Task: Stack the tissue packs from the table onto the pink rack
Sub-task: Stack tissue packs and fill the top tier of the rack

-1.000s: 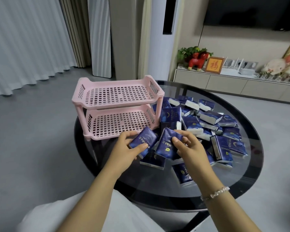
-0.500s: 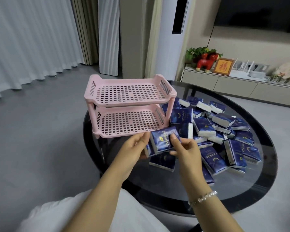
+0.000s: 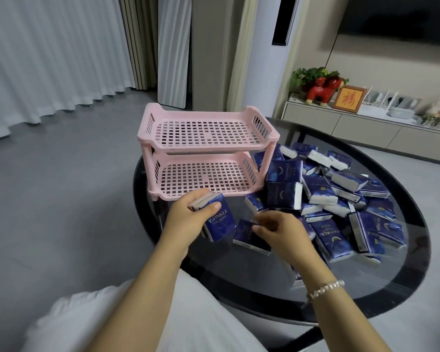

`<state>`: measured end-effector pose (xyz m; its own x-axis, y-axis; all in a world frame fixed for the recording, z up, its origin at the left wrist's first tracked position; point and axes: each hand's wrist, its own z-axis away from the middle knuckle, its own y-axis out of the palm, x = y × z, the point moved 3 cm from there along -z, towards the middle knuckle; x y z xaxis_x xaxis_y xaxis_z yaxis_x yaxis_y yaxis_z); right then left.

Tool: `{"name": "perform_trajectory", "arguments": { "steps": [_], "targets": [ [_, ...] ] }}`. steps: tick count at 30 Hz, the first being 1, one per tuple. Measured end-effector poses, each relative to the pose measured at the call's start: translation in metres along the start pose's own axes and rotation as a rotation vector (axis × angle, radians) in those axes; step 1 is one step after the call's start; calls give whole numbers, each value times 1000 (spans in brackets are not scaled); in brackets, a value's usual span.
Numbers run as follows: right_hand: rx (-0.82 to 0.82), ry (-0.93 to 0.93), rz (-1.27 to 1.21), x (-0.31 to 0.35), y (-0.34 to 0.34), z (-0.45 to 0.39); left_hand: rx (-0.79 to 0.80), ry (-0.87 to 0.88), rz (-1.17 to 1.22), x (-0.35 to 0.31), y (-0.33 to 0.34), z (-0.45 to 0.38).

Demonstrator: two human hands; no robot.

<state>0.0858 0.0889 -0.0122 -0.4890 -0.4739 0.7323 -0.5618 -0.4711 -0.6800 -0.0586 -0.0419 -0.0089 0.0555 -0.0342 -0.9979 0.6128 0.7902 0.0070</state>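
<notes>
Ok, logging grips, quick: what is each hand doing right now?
Left hand: holding stacked packs.
Right hand: fingers curled at a pack on the table; grip cannot be told.

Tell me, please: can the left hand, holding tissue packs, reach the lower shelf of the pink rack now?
Probably yes. The left hand grips its tissue packs just in front of the lower shelf, whose front side is open and bare. Nothing stands between them; the loose pile lies to the right.

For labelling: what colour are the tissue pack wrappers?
Dark blue tissue packs, white lettering; head view, the only one.
</notes>
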Motion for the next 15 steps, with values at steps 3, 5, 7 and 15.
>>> {"name": "perform_trajectory", "arguments": {
  "steps": [3,5,7,15],
  "targets": [
    [84,-45,194,5,3,-2,-44,1,-10,-2,-2,1],
    [149,-98,284,9,7,-2,-50,9,-67,-2,-3,2],
    [186,-110,348,10,10,-3,-44,18,-100,-1,-4,2],
    [154,-118,439,16,12,0,15,25,-159,3,-2,0]
  ]
}}
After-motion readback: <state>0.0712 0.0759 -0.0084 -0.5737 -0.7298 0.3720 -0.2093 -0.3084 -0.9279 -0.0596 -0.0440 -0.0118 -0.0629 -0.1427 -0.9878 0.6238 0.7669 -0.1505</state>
